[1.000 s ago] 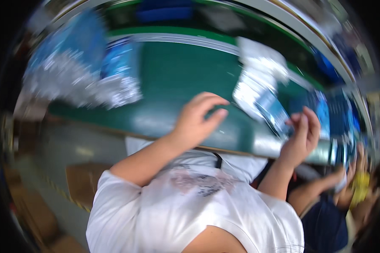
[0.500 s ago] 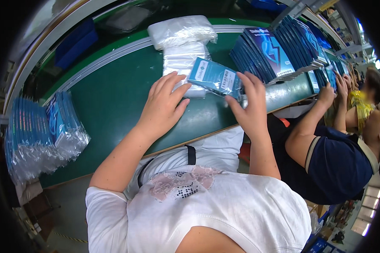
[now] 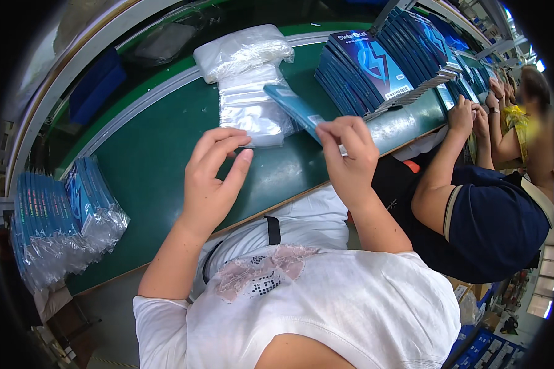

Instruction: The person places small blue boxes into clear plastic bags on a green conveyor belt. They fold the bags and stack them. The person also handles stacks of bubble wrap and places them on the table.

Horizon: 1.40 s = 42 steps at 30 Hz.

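In the head view, a flat blue pkt [image 3: 294,111] is held by the right hand [image 3: 351,147], its near end pinched betw. thumb & fingertips; the pkt is tilted, turned partly edge-on, w/ its far end set over the right side of a stack of clear plastic bags [image 3: 247,114]; whether the bags are touched by it can't be told; the left hand [image 3: 214,169] is loosely curled w/ thumb & fingers a bit apart, nothing seen in its grasp, the fingertips placed at the lower left corner of the bags; contact there can't be made out; a thicker clear plastic bundle [image 3: 245,50] is laid across the top end of the stack; all of this is carried by a green tabletop [image 3: 160,178]; to the right of the bags, dark blue boxes [image 3: 375,67] are stood in two tight rows, fronts marked w/ a lightning-like design; at far left, blue bagged pkts [image 3: 68,215] are lined up on edge, loose clear film bunched at their near ends; beyond the tabletop's far rail a blue bin [image 3: 97,86] is seen, dimly lit; at right, a co-worker in a navy sleeve [image 3: 498,227] is seated alongside, that person's hands [image 3: 465,117] brought together near more blue items, detail too small to tell.
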Each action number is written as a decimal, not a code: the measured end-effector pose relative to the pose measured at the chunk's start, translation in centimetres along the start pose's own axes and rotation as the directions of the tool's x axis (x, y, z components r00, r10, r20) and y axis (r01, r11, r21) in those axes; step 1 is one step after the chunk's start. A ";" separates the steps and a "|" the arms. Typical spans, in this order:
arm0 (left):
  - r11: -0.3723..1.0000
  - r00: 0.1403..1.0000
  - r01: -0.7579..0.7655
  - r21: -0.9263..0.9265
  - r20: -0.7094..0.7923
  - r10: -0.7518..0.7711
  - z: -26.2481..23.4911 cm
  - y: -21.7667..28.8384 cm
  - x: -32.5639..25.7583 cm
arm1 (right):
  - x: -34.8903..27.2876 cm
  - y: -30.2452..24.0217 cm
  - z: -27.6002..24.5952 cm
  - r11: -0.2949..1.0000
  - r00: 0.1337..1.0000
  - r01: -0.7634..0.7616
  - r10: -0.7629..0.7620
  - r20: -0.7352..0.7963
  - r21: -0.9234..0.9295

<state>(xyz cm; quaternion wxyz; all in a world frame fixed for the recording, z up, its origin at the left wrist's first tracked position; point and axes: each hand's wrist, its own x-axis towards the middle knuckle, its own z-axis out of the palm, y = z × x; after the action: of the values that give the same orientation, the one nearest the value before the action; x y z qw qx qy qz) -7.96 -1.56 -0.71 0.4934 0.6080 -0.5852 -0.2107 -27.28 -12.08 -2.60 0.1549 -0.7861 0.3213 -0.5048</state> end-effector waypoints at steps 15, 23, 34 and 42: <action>0.157 0.923 -0.008 -0.988 -0.067 -0.379 -2.1 -1.5 0.0 | 0.2 -7.9 1.4 0.820 0.943 -0.137 -0.063 0.326 0.556; 0.516 0.941 -0.094 -0.851 -0.245 -0.233 -1.9 -1.4 -0.9 | -0.9 -8.8 4.5 0.172 0.354 -0.934 0.344 0.870 0.313; 0.698 0.877 -0.116 -0.707 -0.403 -0.263 -1.8 -2.2 -1.9 | -1.9 -9.0 5.1 0.119 0.412 -0.911 0.184 0.892 0.396; 0.753 0.887 -0.103 -0.650 -0.403 -0.226 -1.8 -2.6 -1.6 | -3.3 -9.0 5.5 0.029 0.535 -0.843 0.155 0.831 0.537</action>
<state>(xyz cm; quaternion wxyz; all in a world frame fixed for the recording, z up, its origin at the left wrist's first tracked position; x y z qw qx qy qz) -5.48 0.13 -2.69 0.7905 0.4476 -0.3198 -0.2694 -20.14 -3.64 -2.24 0.8468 -0.4502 0.1700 -0.2264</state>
